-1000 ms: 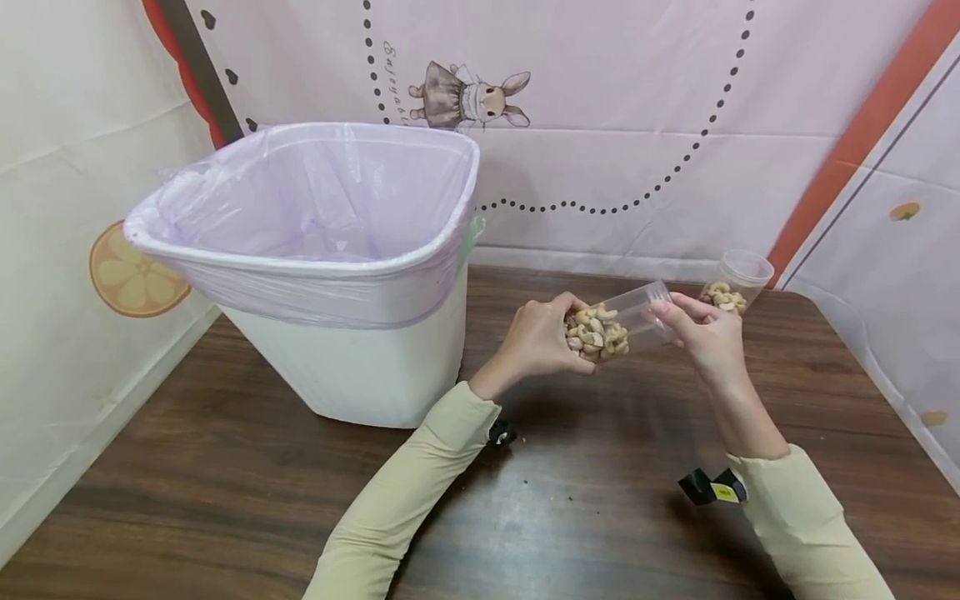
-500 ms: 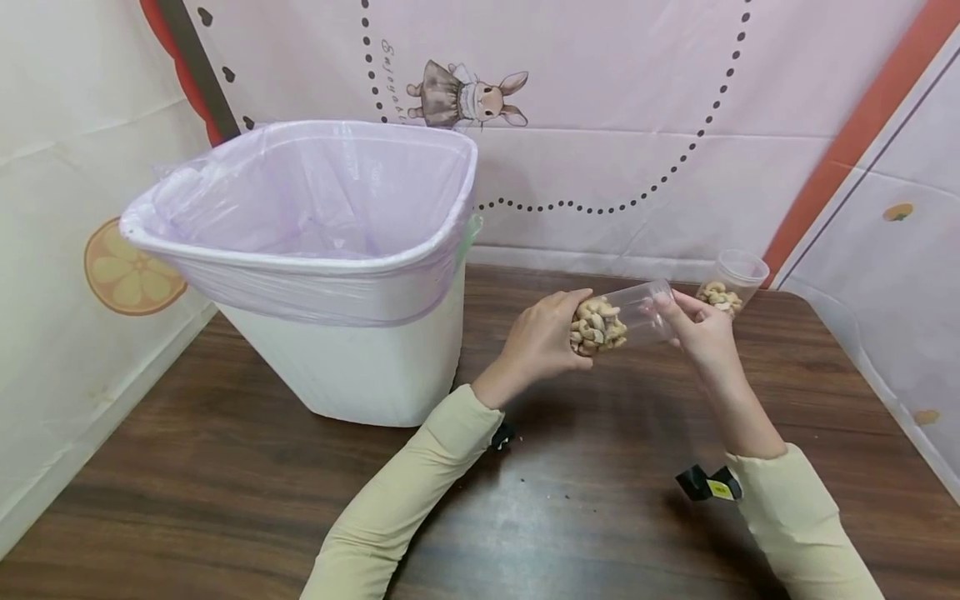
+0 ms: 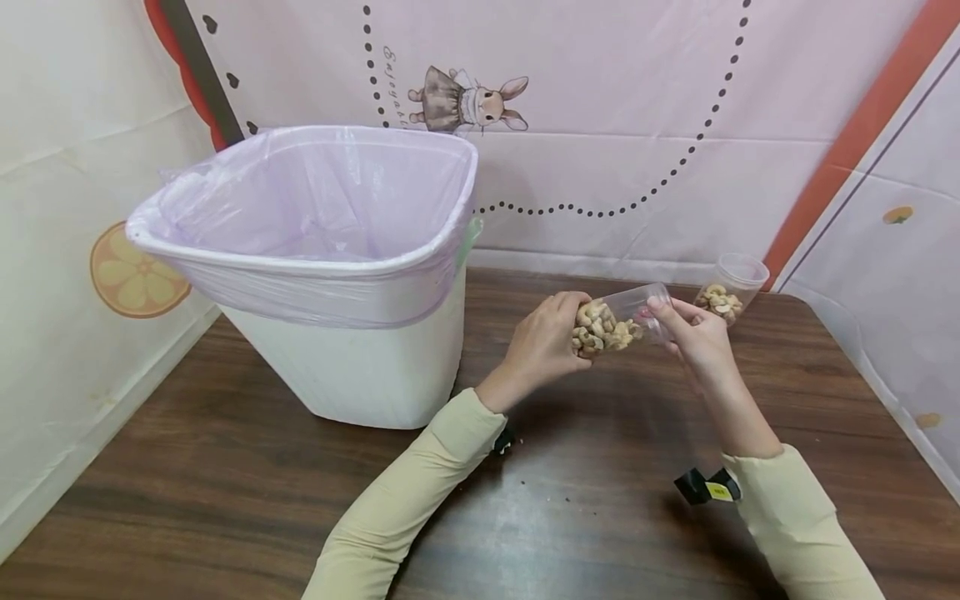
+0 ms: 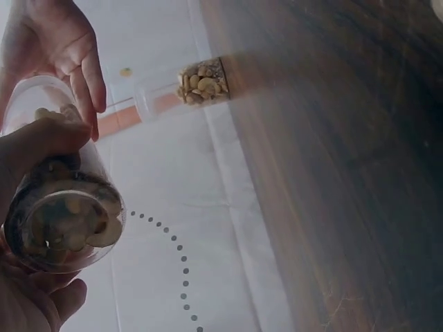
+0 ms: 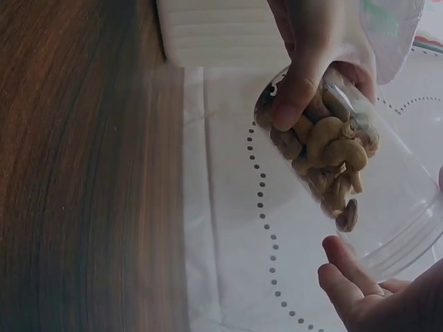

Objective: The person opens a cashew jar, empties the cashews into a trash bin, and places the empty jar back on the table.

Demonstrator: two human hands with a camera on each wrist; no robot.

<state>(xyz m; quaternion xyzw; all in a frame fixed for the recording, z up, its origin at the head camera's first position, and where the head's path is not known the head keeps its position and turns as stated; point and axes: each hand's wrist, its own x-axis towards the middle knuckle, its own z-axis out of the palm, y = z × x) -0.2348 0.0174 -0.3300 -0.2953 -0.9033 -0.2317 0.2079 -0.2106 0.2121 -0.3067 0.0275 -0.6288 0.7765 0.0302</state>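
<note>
Brown wood-grain table (image 3: 247,500), white bin (image 3: 360,367), and one tilted clear jar (image 3: 636,310) held aloft.
Above the table, the left hand (image 3: 543,340) wraps the jar's base end while the right hand (image 3: 699,333) pinches it near the rim; a second jar (image 3: 738,288) stands behind. Apparently thin, smooth plastic, the held jar should be light, a little flexible and prone to slip. Loose cashews (image 3: 600,327) gather at the lower end, so a gentle grip there seems surest.
</note>
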